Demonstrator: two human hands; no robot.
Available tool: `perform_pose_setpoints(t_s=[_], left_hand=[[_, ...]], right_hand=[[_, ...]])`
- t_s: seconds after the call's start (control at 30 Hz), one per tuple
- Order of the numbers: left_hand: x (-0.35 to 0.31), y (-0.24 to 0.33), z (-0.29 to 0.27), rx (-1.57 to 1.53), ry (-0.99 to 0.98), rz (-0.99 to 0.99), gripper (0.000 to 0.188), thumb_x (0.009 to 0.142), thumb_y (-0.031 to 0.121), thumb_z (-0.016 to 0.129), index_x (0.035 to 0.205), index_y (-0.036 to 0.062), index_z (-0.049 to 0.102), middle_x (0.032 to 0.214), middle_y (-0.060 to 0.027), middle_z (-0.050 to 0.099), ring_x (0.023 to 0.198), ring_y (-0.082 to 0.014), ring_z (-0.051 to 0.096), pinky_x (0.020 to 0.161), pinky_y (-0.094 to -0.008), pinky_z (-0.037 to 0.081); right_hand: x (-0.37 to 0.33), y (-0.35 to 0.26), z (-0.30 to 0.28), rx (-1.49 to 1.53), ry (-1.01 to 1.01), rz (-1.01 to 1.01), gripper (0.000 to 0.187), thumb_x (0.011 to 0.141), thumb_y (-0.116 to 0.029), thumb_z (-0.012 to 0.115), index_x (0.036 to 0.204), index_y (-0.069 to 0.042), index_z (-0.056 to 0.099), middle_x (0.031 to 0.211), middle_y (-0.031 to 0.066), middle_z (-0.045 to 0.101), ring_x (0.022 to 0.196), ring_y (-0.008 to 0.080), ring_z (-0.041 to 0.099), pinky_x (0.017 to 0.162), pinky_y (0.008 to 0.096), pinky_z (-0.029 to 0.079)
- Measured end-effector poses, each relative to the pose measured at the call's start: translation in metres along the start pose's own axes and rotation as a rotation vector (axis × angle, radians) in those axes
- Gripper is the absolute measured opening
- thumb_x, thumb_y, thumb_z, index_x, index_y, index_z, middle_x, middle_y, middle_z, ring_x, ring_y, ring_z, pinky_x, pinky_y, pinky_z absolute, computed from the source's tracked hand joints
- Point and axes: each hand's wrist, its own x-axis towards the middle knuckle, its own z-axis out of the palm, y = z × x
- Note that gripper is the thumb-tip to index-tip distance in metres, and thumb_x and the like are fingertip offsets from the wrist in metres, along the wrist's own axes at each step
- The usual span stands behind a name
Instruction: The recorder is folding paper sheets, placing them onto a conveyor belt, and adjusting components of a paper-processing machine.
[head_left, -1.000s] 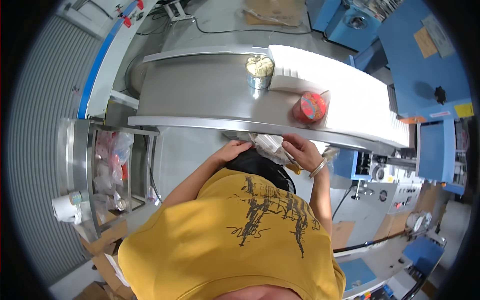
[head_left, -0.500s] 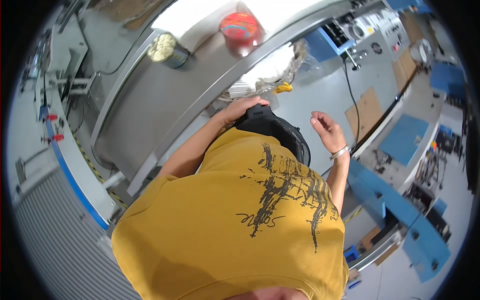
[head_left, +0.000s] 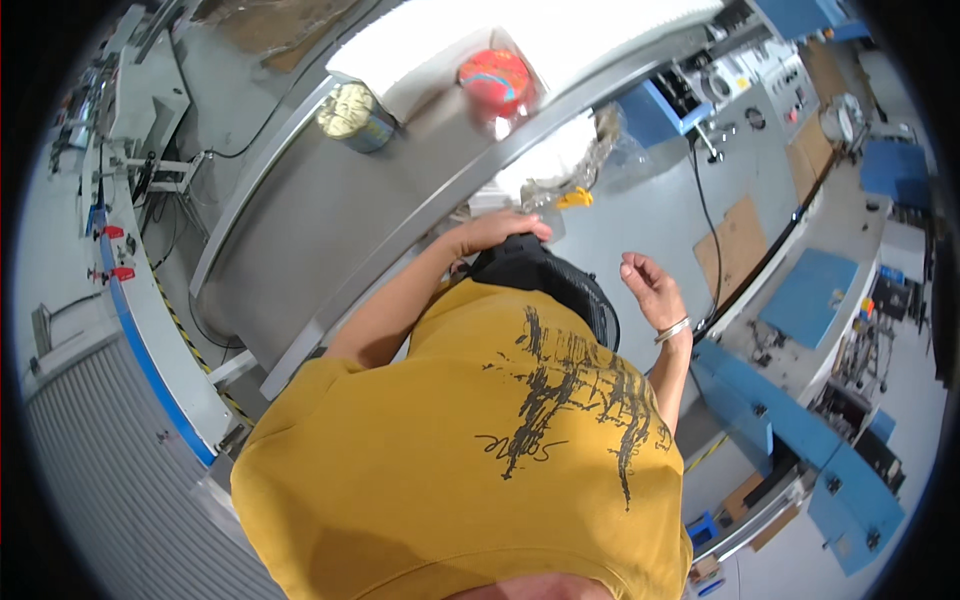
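My left hand (head_left: 498, 231) lies over the far top edge of a black bag (head_left: 535, 268) with a mesh side, which sits against the front of my yellow shirt. Its fingers curl around that edge, and the thumb is hidden. My right hand (head_left: 655, 290), with a silver bracelet (head_left: 673, 330) at the wrist, hangs to the right of the bag, apart from it. Its fingers are loosely bent, the thumb stands off them, and nothing shows in the hand.
Ahead on the left is a grey-topped table (head_left: 320, 215), bearing a tin with a pale lumpy top (head_left: 355, 118), a red round container (head_left: 494, 82) and white foam (head_left: 425, 45). Beyond my hands are clear plastic wrapping (head_left: 602, 140) and a yellow object (head_left: 575, 198). Blue-panelled benches (head_left: 740, 400) line the right.
The whole view has shifted a little, so the table and its things appear slightly lower and further right. My left hand stays at the bag; my right hand remains free beside it.
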Motion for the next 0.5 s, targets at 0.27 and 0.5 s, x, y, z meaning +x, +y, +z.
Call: perform_pose_setpoints(t_s=[0.27, 0.5], left_hand=[[-0.084, 0.085, 0.021, 0.174, 0.316, 0.261, 0.033, 0.092, 0.022, 0.055, 0.118, 0.0030, 0.059, 0.113, -0.0075, 0.062, 0.105, -0.0131, 0.055, 0.093, -0.0277, 0.041], [-0.135, 0.110, -0.069, 0.768, 1.458, 0.274, 0.051, 0.078, 0.025, 0.069, 0.121, 0.0017, 0.053, 0.121, -0.0131, 0.055, 0.110, -0.0223, 0.052, 0.092, -0.0316, 0.041]], right_hand=[[0.055, -0.065, 0.013, 0.005, -0.249, -0.174, 0.038, 0.089, -0.025, 0.063, 0.116, -0.001, 0.058, 0.095, 0.0021, 0.064, 0.085, 0.0075, 0.056, 0.078, 0.0226, 0.046], [0.127, -0.200, 0.124, -0.335, -0.200, -1.135, 0.025, 0.085, -0.011, 0.061, 0.108, -0.003, 0.060, 0.094, 0.0118, 0.064, 0.086, 0.0241, 0.062, 0.077, 0.0322, 0.048]])
